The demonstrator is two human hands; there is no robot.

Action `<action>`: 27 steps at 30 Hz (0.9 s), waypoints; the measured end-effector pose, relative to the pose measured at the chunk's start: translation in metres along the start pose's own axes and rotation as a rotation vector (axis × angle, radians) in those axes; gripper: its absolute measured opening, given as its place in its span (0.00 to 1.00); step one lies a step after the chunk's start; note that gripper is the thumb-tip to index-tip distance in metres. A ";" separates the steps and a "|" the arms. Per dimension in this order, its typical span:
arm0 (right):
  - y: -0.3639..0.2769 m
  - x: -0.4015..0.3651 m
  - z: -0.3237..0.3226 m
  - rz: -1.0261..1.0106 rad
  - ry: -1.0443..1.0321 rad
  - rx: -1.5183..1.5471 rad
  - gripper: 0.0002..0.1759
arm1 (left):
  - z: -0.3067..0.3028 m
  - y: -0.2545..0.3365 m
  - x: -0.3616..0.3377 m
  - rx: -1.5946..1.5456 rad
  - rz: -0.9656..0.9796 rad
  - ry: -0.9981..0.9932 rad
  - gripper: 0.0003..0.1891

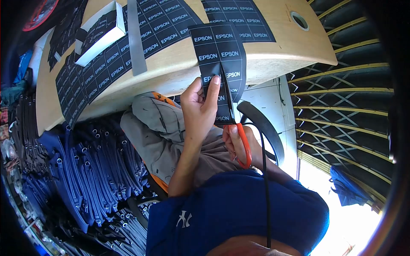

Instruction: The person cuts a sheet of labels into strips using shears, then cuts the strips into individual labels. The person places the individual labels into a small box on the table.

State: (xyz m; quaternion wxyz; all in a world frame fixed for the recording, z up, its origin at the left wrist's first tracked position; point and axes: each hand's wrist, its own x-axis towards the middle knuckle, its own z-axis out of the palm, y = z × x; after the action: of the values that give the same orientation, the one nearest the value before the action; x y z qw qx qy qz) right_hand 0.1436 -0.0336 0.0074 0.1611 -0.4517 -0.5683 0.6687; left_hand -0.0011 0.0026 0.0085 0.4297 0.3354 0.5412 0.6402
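My left hand (200,104) grips a black sheet (208,49) printed with rows of white EPSON labels, its thumb on top and fingers curled behind. Red-handled scissors (243,147) are in my right hand (233,141), with fingers around the handles. The dark blades run up between two columns of labels, and a slit parts the sheet there. The sheet's upper end lies over the table's front edge, while its lower part is held above my lap.
On the wooden table (316,42) lie more EPSON sheets (160,25), a metal ruler (136,42) and a white box (102,46) holding black pieces. Blue straps with metal rings (92,170) hang at the left. A folding metal gate (341,89) stands at the right.
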 end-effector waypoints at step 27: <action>0.016 0.001 -0.001 -0.101 -0.009 0.013 0.44 | 0.001 -0.003 0.006 -0.032 0.048 0.004 0.10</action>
State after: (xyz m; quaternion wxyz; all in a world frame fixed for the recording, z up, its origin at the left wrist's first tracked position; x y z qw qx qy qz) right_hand 0.1485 -0.0368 -0.0071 0.1950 -0.4181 -0.5869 0.6653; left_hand -0.0022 0.0087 0.0054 0.4184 0.3399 0.5235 0.6598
